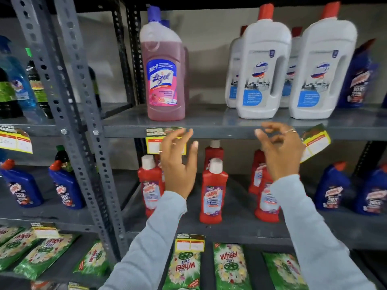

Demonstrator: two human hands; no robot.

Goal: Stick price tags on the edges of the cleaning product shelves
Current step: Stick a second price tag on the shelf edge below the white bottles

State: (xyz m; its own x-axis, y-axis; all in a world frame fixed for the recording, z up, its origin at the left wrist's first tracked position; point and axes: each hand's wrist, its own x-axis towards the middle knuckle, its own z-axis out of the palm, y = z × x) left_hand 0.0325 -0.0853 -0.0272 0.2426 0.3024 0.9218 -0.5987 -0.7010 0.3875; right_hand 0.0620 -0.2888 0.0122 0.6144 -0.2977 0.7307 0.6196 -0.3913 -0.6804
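Note:
A grey metal shelf edge (pixel 222 132) runs across the middle of the view. A green, yellow and red price tag (pixel 154 139) hangs on that edge below a pink Lizol bottle (pixel 165 80). My left hand (pixel 178 162) is spread in front of this tag, fingertips at its upper right corner, holding nothing. My right hand (pixel 280 149) hovers at the same edge below the white cleaner bottles (pixel 261 70), fingers loosely curled and apart, nothing seen in them. Just right of it a second price tag (pixel 317 141) sits tilted at the edge, its lower part hidden by my wrist.
Red Harpic bottles (pixel 212 191) stand on the shelf below, blue ones (pixel 330 189) to the right and left. Green Wheel packets (pixel 230 266) lie on the lowest shelf under another tag (pixel 189 243). A perforated grey upright (pixel 83 122) divides the racks; the left rack carries a tag (pixel 14 140).

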